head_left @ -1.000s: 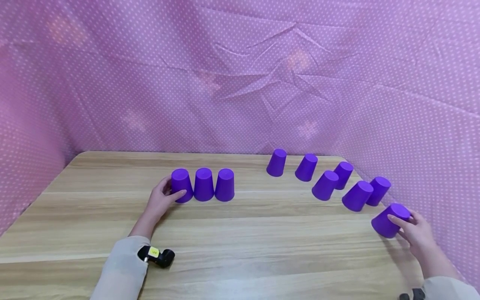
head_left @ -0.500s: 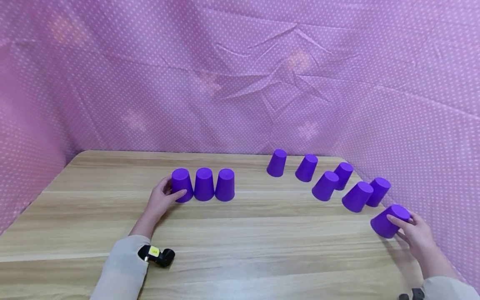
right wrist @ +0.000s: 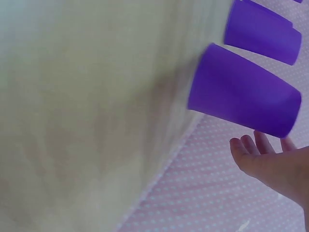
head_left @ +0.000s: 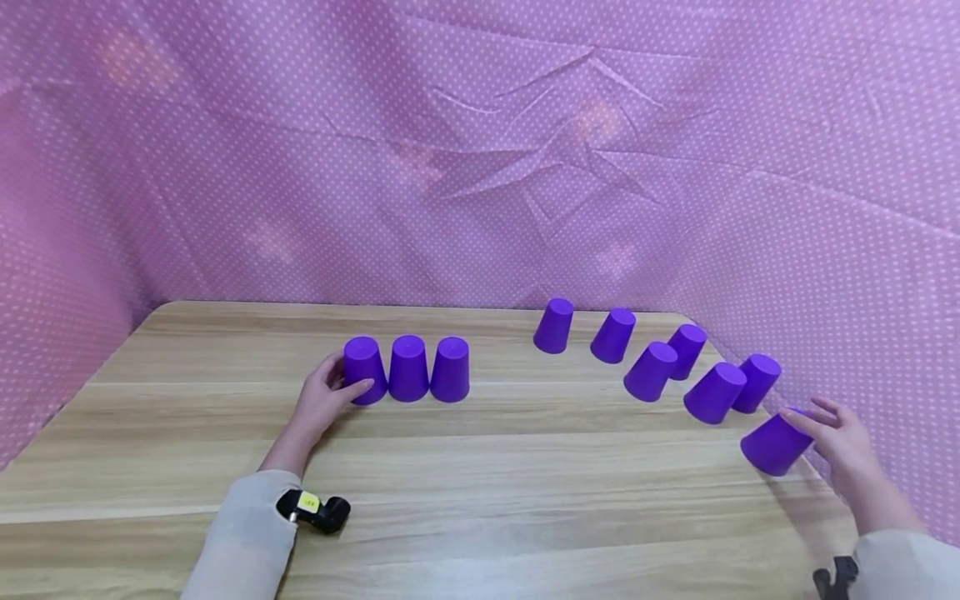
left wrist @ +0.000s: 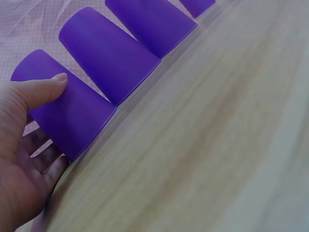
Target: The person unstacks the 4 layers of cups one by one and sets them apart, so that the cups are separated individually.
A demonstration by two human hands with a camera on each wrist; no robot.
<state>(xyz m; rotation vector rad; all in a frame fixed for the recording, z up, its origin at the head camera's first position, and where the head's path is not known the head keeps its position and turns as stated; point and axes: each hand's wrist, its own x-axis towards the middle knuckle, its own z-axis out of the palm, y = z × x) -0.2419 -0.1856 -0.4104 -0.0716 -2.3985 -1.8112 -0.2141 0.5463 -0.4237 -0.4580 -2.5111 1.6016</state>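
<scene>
Three upside-down purple cups stand in a close row left of the table's middle. My left hand holds the leftmost cup, thumb across its front and fingers round its far side. Tight beside it are the middle cup and the right cup of that row. At the right edge of the table, another upside-down purple cup stands on the wood. By its upper end is my right hand, fingers loosely spread; in the right wrist view they sit just beside the cup's wall.
Several more upside-down purple cups, among them a near cup and a far cup, stand spaced along the back right of the wooden table. A pink dotted cloth hangs behind the table and at both sides.
My right hand has loosened from the rightmost cup and shifted slightly up and right, while that cup stays in place. My left hand and its cup have hardly moved.
</scene>
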